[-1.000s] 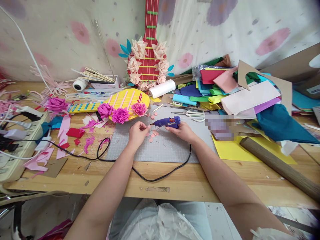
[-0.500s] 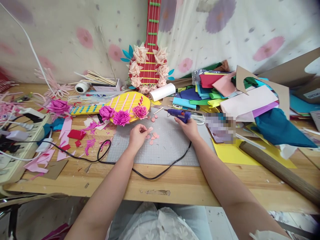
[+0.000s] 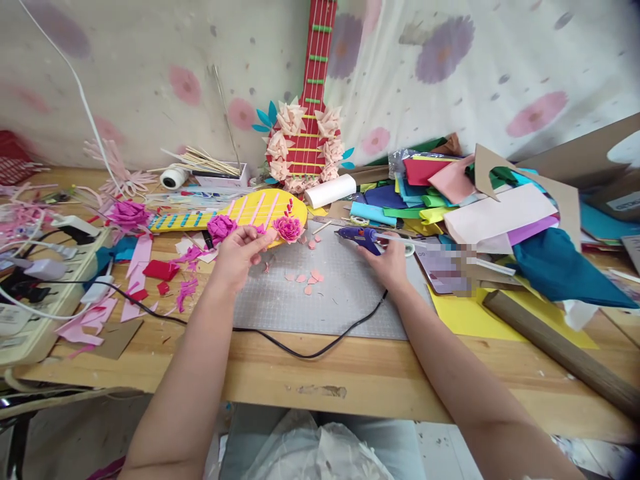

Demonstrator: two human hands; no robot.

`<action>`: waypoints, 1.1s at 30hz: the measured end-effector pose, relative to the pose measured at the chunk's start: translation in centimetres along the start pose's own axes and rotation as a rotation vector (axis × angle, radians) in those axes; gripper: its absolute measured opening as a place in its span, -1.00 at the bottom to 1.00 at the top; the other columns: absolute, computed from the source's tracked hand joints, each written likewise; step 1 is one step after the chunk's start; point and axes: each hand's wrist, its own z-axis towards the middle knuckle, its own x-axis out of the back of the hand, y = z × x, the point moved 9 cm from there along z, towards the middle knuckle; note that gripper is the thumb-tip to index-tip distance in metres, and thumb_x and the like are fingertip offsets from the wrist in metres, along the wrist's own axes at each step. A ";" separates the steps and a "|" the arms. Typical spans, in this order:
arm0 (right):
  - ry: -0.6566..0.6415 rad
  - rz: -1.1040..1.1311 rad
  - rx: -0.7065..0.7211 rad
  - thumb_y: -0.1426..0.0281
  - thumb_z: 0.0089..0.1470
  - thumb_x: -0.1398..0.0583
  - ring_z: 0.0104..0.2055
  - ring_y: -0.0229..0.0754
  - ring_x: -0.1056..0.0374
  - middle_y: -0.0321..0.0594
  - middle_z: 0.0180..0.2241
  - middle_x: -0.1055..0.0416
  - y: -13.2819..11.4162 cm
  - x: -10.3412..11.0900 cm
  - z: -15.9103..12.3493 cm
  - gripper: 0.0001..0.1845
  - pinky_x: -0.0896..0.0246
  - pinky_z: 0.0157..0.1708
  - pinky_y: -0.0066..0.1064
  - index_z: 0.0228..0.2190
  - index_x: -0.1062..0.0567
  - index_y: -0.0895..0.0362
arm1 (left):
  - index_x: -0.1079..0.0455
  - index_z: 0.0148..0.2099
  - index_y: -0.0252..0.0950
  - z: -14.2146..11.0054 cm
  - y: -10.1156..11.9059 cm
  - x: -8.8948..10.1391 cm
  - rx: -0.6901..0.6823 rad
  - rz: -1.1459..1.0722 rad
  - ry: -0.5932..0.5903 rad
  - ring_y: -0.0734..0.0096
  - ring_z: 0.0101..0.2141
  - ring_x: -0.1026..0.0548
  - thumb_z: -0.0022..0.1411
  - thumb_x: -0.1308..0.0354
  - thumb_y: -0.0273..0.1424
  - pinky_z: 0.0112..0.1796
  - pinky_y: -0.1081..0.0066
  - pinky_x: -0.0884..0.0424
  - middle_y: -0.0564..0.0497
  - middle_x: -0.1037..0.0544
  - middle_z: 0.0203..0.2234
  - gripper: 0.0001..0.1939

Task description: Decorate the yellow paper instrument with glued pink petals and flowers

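Note:
My left hand (image 3: 240, 252) is closed in a pinch in front of the yellow paper guitar (image 3: 245, 205). A small pale pink paper petal (image 3: 270, 237) shows at its fingertips, close to a magenta paper flower (image 3: 287, 229) on the guitar. My right hand (image 3: 389, 261) is shut around the handle of a blue glue gun (image 3: 361, 235), its nozzle pointing left. A clear glue stick sticks out of the gun's back, and its black cord (image 3: 320, 351) loops below. Several loose pink petals (image 3: 316, 275) lie between my hands on the grey cutting mat (image 3: 340, 307).
A red paper guitar (image 3: 311, 137) with pale flowers leans at the back. Coloured felt and paper (image 3: 430, 180) heap up at the right, beside a phone (image 3: 443, 270) and a brown tube (image 3: 550, 347). At the left are a power strip (image 3: 65, 287) and pink scraps.
My left hand has moved left and up from the loose petals to the yellow guitar's flowers. My right hand stays at the glue gun. The whole view has shifted slightly.

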 end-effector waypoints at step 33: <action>-0.098 0.185 0.546 0.33 -0.11 -0.15 0.07 0.06 -0.07 0.04 -0.03 -0.20 -20.4 -8.9 -0.2 -0.42 0.03 0.08 -0.04 -0.01 -0.19 0.17 | -0.11 -0.47 -0.26 1.7 -0.3 2.3 0.003 0.374 0.100 0.62 -0.66 -0.26 -0.19 -0.26 -0.40 -0.60 0.56 -0.10 0.20 -0.29 -0.69 -0.67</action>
